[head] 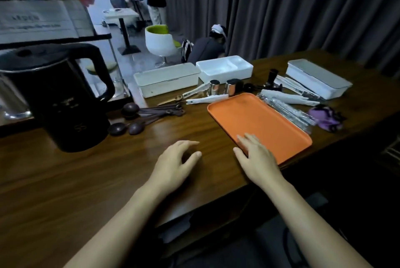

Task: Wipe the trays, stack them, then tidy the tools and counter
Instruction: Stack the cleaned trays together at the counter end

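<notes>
1. At the near edge of the desk my left hand hovers palm down, fingers loosely curled, holding nothing.
2. My right hand is spread flat, fingers straight and seemingly resting on the near corner of the orange tray, thumb off the rim over the wood. It grips nothing.
3. That tray lies flat and slantwise, its near end close to the desk's front edge. It is a shallow rectangle with rounded corners and a low lip, matt like plastic. Faint dark smudges show toward its far end, so I judge it unwiped.
4. I can see only this one tray, so no stacking is done.
5. A crumpled purple cloth, soft and bunched, sits well to the right beyond the tray, untouched. Fetching it looks like my first step.
6. Along the tray's far side lie long items in crinkly clear wrappers, with white paper sleeves just behind.
7. Dark measuring spoons, round-bowled and dull, are fanned out left of the tray. Two shiny steel cups stand near its far corner. All of these remain to be tidied.
8. Further back sit a closed cream box, an open white divided box and a grey-lidded white box, all smooth and hard-edged.
9. A glossy black kettle stands at far left on the grained, polished wood.
</notes>
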